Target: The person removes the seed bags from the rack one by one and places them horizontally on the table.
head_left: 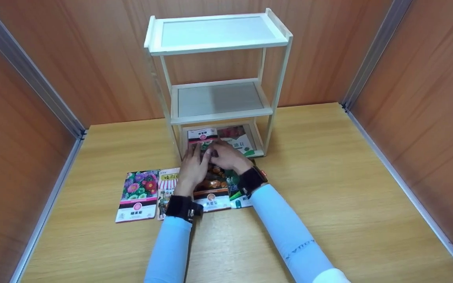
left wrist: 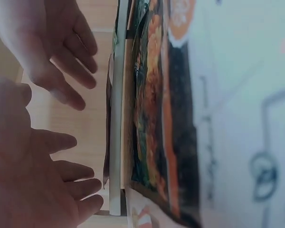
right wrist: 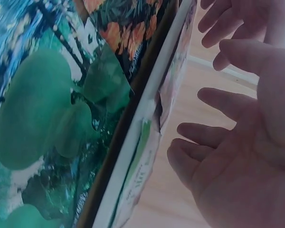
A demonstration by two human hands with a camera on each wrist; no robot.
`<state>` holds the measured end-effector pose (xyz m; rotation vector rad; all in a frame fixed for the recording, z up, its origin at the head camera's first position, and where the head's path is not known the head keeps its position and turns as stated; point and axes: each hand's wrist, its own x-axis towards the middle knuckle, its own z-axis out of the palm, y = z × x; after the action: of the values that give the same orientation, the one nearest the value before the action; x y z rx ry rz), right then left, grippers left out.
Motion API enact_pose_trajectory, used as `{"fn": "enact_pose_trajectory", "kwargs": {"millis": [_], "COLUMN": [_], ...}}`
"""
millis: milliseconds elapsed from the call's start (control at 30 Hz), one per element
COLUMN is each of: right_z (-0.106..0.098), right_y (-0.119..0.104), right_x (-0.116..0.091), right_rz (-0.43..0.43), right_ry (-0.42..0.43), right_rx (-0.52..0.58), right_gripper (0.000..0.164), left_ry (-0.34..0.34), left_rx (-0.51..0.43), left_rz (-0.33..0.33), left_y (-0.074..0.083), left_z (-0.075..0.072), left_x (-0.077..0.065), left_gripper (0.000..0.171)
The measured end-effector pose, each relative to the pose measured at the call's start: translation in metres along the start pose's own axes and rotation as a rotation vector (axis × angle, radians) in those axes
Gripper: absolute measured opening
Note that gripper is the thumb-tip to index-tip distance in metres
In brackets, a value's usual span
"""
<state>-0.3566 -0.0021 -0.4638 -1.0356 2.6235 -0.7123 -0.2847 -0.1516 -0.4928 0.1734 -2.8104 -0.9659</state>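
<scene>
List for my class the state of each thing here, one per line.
Rack: upright
Left rack packet: face up, partly hidden
Right rack packet: face up, partly hidden
Pink-flower packet: flat, face up
Striped packet: face up, partly hidden
Orange-flower packet: face up, partly hidden
Green packet: face up, partly hidden
Left hand: fingers extended
Right hand: fingers extended

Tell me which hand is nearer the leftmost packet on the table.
Left. The left hand is to the right of that packet, farther back; the right hand is farther right, beyond it.
</scene>
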Motion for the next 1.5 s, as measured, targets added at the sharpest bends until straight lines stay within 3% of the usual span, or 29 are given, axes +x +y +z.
{"fn": "enact_pose_trajectory", "kwargs": {"millis": [233,533,733,933,1133,1300,1500], "right_z": [0.001,0.005,0.005,0.007,0.01,0.01,0.012], "right_y": [0.001,0.001,0.003,0.006,0.011,0.015,0.019], "right_x": [0.003,0.006,0.011,0.013,0.013,0.014,0.016], "right_rz": [0.069,0.104,0.15,0.215,0.303,0.358,0.376], "right_ry": [0.016,0.022,0.118,0.204,0.281,0.364,0.413], "right_rx": [0.129,0.227,0.336,0.381,0.493,0.498,0.582], "right_gripper": [0.044,0.044,0.027,0.036,0.035,0.033,0.026], "left_ry": [0.001,0.026,-0.013,-0.029,-0.038,-0.041,-0.033], "left_rx": [-0.037,-0.052,-0.046,-0.036,-0.04,-0.043,-0.041], "left_rz": [-0.039,-0.018,-0.031,-0.046,-0.046,-0.047,-0.032], "left_y": [0.001,0.003,0.004,0.004,0.005,0.006,0.007], "left_z": [0.002,0.005,0.007,0.008,0.008,0.009,0.011], "left_x": [0.0,0.0,0.001,-0.001,-0.002,-0.002,0.0], "left_gripper": [0.07,0.065,0.063,0.063,0.067,0.069,0.067]}}
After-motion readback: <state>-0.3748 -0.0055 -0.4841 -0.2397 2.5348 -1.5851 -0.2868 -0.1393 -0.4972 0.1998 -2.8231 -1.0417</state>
